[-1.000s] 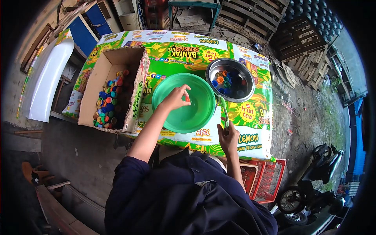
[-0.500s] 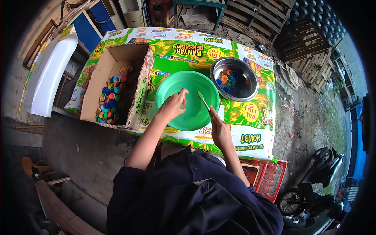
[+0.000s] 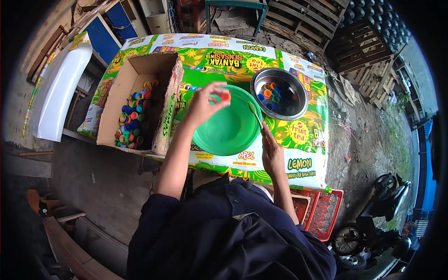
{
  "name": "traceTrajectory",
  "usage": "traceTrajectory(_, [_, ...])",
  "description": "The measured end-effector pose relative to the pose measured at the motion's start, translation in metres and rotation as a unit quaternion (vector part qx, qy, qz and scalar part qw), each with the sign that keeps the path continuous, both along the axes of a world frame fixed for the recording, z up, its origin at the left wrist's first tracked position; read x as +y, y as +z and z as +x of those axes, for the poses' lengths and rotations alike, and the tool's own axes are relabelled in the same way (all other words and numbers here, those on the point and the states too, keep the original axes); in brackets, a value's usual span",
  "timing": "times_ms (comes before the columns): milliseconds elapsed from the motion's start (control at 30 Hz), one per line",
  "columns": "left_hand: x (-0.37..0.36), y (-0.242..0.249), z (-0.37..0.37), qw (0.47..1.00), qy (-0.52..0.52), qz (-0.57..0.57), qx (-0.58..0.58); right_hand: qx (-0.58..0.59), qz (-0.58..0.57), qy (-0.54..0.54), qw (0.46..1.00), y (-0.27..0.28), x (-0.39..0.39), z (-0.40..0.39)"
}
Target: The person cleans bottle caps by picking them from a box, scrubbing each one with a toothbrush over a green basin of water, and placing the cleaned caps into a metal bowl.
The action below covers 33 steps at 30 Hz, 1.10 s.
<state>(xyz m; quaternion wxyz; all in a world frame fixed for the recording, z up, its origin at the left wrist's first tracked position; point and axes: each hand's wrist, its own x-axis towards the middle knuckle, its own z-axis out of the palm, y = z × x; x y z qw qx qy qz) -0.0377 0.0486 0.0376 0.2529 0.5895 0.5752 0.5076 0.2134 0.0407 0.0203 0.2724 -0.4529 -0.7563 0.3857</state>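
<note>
My left hand (image 3: 206, 106) is raised over the far left part of the green basin (image 3: 223, 140), its fingers closed on an orange-red bottle cap (image 3: 225, 96). Held by its handle in my right hand (image 3: 271, 151), a light green toothbrush (image 3: 254, 111) points up and left over the basin's right rim. Behind the basin to the right stands a metal bowl (image 3: 302, 105) with several blue, orange and green caps (image 3: 274, 93) inside. On the left, a cardboard box (image 3: 113, 102) holds a heap of coloured bottle caps (image 3: 134, 115).
A printed green and white cover (image 3: 224, 58) lies over the table. Red crates (image 3: 324, 214) stand below its right front corner. Wooden pallets (image 3: 361, 49) lean beyond the right side, and a motorcycle (image 3: 368, 224) is parked at lower right.
My left hand has risen and moved away from me with the cap, which now shows clearly. My right hand has shifted right with the toothbrush, from inside the basin's outline to its rim.
</note>
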Motion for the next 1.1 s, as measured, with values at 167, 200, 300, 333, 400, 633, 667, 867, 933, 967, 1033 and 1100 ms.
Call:
traceTrajectory(167, [-0.012, -0.058, -0.001, 0.980, -0.022, -0.137, 0.142, -0.005, 0.017, 0.007, 1.000, -0.004, -0.001, 0.000])
traceTrajectory(200, [-0.017, -0.053, 0.004, 0.986, -0.014, -0.120, 0.118, -0.003, 0.004, 0.007, 1.000, -0.006, -0.004, 0.001])
traceTrajectory(300, [-0.025, -0.037, 0.014, 0.995, 0.014, -0.069, 0.066, 0.051, 0.036, 0.030, 0.998, -0.014, -0.005, -0.008])
traceTrajectory(333, [-0.027, -0.033, 0.016, 0.996, 0.022, -0.056, 0.062, 0.059, 0.046, 0.039, 0.996, -0.015, -0.010, -0.011])
traceTrajectory(400, [-0.031, -0.025, 0.022, 0.998, 0.029, -0.030, 0.055, -0.031, 0.052, 0.091, 0.994, -0.012, -0.018, -0.015])
traceTrajectory(633, [-0.036, -0.012, 0.027, 0.997, 0.054, -0.007, 0.061, -0.075, 0.126, 0.068, 0.987, -0.019, -0.003, -0.012])
traceTrajectory(667, [-0.037, -0.010, 0.027, 0.997, 0.053, -0.005, 0.064, -0.085, 0.129, 0.092, 0.984, -0.018, -0.006, -0.012])
traceTrajectory(867, [-0.037, -0.016, 0.027, 0.996, 0.050, 0.016, 0.078, -0.060, 0.155, 0.108, 0.980, -0.022, -0.013, -0.012])
traceTrajectory(933, [-0.038, -0.018, 0.029, 0.997, 0.052, 0.011, 0.059, -0.170, 0.082, 0.039, 0.981, -0.032, 0.005, -0.006])
traceTrajectory(967, [-0.038, -0.018, 0.029, 0.997, 0.053, 0.009, 0.050, -0.051, 0.108, 0.007, 0.993, -0.037, 0.007, -0.005])
traceTrajectory(1033, [-0.035, -0.019, 0.029, 0.999, 0.041, 0.025, 0.014, -0.037, 0.168, 0.079, 0.982, -0.030, -0.002, -0.005])
traceTrajectory(1100, [-0.038, -0.017, 0.028, 0.999, 0.028, 0.020, 0.005, -0.048, 0.159, 0.084, 0.983, -0.029, -0.008, -0.004])
